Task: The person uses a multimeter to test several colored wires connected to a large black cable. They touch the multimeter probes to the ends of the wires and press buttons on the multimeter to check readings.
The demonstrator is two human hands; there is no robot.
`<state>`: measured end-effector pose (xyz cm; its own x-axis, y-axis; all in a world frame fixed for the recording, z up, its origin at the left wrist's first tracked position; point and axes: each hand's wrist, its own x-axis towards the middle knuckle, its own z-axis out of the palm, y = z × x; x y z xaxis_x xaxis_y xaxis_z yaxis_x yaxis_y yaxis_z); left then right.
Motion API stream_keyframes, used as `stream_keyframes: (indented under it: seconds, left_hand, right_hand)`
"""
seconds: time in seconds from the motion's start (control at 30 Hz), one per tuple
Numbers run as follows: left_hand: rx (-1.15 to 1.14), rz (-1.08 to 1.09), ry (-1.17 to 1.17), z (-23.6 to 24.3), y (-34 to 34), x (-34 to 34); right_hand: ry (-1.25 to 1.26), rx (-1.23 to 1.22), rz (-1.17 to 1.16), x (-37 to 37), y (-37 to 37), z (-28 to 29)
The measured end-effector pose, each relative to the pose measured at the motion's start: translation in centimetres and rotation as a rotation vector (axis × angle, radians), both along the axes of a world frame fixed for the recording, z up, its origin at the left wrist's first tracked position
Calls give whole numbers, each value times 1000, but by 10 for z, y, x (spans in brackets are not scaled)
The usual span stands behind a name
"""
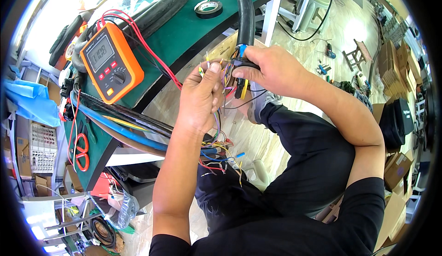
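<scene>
My left hand (pixel 202 90) is closed, thumb and forefinger pinching a thin wire (pixel 207 59) whose end sticks up past the fingertips. Close beside it, my right hand (pixel 271 67) is closed around a black-and-yellow hand tool (pixel 241 89); its exact kind is partly hidden by the fingers. The tool's narrow black end points at the pinched wire. A thick black cable (pixel 245 21) comes down to my right hand, and thin coloured wires fan out of its end between both hands. Red test leads (pixel 159 60) run from an orange digital meter (pixel 112 63) towards my left hand.
The green table (pixel 179 35) holds the meter, a roll of black tape (pixel 208 9) and red-handled scissors (pixel 82 152). A bundle of thick cables (pixel 133 132) ends in loose coloured wires (pixel 223 157) by my left knee. A small stool (pixel 357 56) and cardboard boxes (pixel 396 67) stand at the right.
</scene>
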<state>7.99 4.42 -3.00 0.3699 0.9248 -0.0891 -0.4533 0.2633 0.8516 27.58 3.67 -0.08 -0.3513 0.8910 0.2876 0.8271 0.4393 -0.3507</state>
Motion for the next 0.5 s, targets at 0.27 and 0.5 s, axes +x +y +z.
stream_keyframes:
  seconds: [0.27,0.5]
  left_hand:
    - [3,-2,30,-2,-1,2]
    - [20,3,49,-3,-2,3]
  right_hand:
    - [-18,65,4,1,1,-6]
    - [36,20,10,-1,-1,-6]
